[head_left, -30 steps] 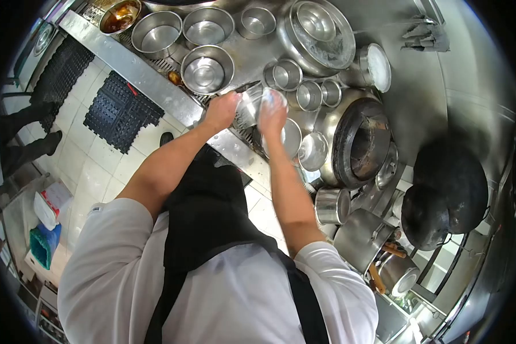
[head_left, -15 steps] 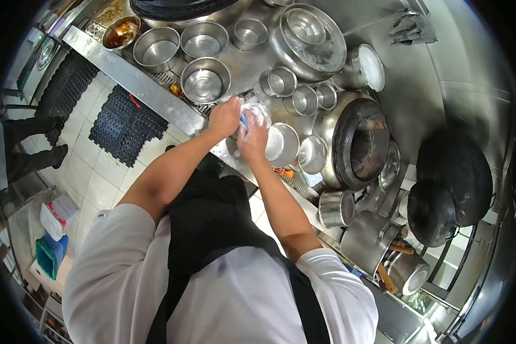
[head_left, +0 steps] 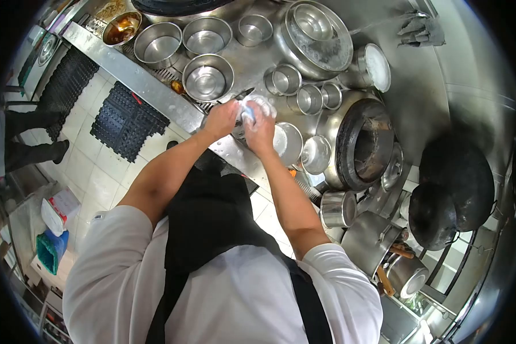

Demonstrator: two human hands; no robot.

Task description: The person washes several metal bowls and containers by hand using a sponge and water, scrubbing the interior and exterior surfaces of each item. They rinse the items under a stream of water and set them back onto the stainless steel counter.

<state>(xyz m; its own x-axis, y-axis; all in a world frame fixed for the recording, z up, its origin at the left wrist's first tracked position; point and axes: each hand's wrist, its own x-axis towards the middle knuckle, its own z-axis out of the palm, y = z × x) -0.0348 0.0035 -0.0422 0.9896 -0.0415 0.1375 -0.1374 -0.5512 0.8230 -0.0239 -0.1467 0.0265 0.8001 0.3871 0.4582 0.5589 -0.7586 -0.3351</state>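
Observation:
My right hand [head_left: 261, 131] is closed on a soapy blue-and-white sponge [head_left: 260, 104] covered in foam. My left hand [head_left: 221, 119] is closed right beside it, fingertips at the foam; what it grips is hidden. A dark metal tip [head_left: 245, 93] shows just beyond the left fingers. Close to the right wrist stands a steel pot [head_left: 295, 141] with whitish suds inside, and a smaller steel bowl [head_left: 316, 155] is beside that. A round steel container [head_left: 208, 77] lies just past my left hand.
Several steel containers [head_left: 157, 45] line the counter, one holding brown liquid [head_left: 120, 28]. A large lidded pot [head_left: 350, 43] stands at the back, a black-rimmed burner [head_left: 364, 143] to the right. Blackened woks [head_left: 456, 183] hang far right. Another person's legs [head_left: 34, 140] show at left.
Both hands have shifted slightly, the right one moving up and to the right with the sponge. The whole view has tilted a little.

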